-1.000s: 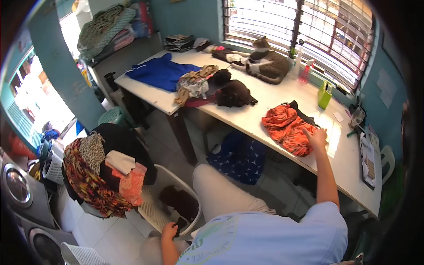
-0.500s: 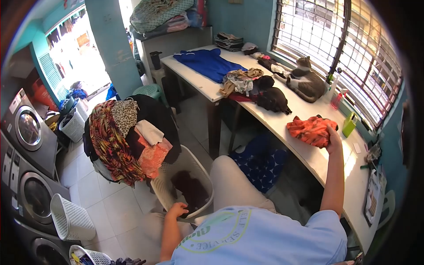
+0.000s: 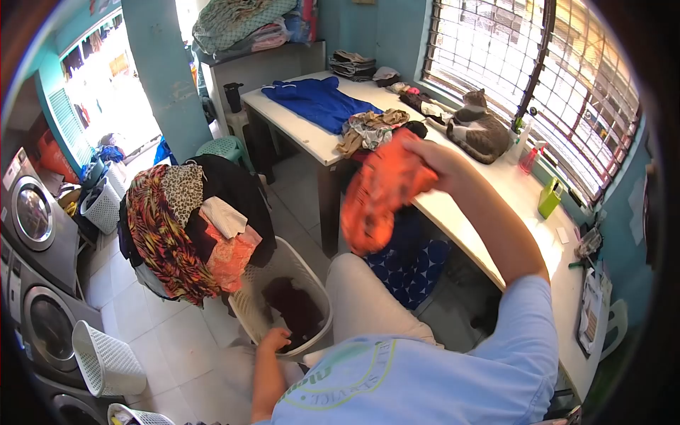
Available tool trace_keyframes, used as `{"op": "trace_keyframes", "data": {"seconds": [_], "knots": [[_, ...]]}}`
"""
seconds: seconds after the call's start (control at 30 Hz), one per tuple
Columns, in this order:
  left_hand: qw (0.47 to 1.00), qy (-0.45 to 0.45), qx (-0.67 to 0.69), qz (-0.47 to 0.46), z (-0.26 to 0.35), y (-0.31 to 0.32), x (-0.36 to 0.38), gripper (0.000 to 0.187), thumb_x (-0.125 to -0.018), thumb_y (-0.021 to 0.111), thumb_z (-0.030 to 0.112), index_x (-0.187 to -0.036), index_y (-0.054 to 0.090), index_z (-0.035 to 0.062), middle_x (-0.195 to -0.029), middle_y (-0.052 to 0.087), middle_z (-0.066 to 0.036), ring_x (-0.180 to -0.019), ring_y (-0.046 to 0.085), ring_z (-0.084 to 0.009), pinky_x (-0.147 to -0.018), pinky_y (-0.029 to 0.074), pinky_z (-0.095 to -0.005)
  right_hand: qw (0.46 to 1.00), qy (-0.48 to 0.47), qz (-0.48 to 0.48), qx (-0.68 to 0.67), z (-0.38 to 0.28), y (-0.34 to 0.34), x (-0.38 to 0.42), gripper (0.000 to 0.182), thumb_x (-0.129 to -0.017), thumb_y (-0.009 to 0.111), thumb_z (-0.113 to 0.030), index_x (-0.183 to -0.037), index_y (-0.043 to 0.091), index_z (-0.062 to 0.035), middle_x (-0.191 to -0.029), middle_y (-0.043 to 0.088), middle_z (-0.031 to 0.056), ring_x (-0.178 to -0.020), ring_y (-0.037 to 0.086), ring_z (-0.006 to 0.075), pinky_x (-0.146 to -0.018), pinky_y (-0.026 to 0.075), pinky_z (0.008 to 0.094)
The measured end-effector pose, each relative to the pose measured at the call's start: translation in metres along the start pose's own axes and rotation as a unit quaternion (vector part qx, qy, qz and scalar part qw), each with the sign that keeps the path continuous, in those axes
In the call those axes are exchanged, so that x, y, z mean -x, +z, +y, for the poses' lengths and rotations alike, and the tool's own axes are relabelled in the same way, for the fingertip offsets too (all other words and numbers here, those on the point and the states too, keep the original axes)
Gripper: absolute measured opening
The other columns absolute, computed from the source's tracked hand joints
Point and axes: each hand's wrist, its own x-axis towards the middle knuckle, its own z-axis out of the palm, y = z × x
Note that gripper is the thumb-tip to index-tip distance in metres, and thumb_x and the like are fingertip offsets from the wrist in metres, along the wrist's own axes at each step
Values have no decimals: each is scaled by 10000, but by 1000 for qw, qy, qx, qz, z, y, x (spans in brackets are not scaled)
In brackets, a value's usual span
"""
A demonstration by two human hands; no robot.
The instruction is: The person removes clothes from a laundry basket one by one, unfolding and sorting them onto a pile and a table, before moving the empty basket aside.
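Note:
My right hand (image 3: 433, 163) is closed on an orange patterned garment (image 3: 386, 195), which hangs in the air over the near edge of the white table (image 3: 312, 145). Behind it on the table lies a crumpled heap of tan and grey cloth (image 3: 372, 129); the garment partly covers the dark cloth beside that. My left hand (image 3: 275, 340) has its fingers curled over the near rim of a white laundry basket (image 3: 244, 301) by my leg. Dark cloth (image 3: 290, 308) lies at the bottom of this basket.
A tall mound of clothes (image 3: 166, 234) rises beyond the basket. On the table are a blue garment (image 3: 304, 103), a resting cat (image 3: 478, 127) and a green container (image 3: 550, 197). Washing machines (image 3: 53, 326) and another white basket (image 3: 106, 361) stand at the left.
My right hand has lifted the orange garment off the table and carried it left, so it now hangs down blurred. My left hand stays at the basket rim.

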Motion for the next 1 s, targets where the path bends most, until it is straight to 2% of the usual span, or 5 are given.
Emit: {"op": "trace_keyframes", "data": {"seconds": [0.27, 0.4, 0.6, 0.7, 1.0], "knots": [[995, -16, 87, 36, -33, 5, -2, 345, -701, 777, 99, -1017, 653, 31, -950, 685, -118, -895, 647, -215, -810, 501, -329, 964, -209, -90, -140, -65, 34, -213, 251, -961, 488, -277, -1125, 494, -87, -1054, 620, 82, -953, 627, 209, -802, 535, 418], [995, 2, 83, 56, -31, 9, 3, 321, -728, 747, 80, -1024, 643, 12, -954, 681, -127, -920, 646, -224, -825, 499, -324, 971, -60, 207, -100, 14, 16, -309, 267, -969, 465, -280, -1165, 507, -104, -1168, 596, 108, -1007, 623, 299, -769, 530, 554], [958, 136, 243, 74, 63, -18, 31, 264, -781, 674, 2, -1039, 620, 5, -973, 666, -82, -933, 623, -153, -832, 481, -269, 910, -104, -230, 330, 171, 48, -176, 484, -831, 692, -351, -1193, 529, -74, -1034, 623, 55, -936, 593, 156, -836, 494, 289], [918, 225, 318, 74, 172, -49, 91, 193, -820, 630, -30, -1009, 622, 12, -968, 646, -43, -914, 596, -102, -818, 469, -238, 771, -30, -473, 424, 207, 77, -85, 672, -782, 733, -363, -1302, 459, -39, -1328, 458, 178, -1266, 413, 276, -1017, 371, 414], [765, 368, 517, 107, 235, -83, 166, 287, -821, 662, -35, -1074, 531, 2, -974, 582, -40, -887, 566, -95, -801, 472, -226, 813, -75, -456, 354, 125, 92, -33, 301, -791, 724, -133, -1040, 579, -47, -814, 593, 13, -773, 548, 93, -691, 452, 260]]}}
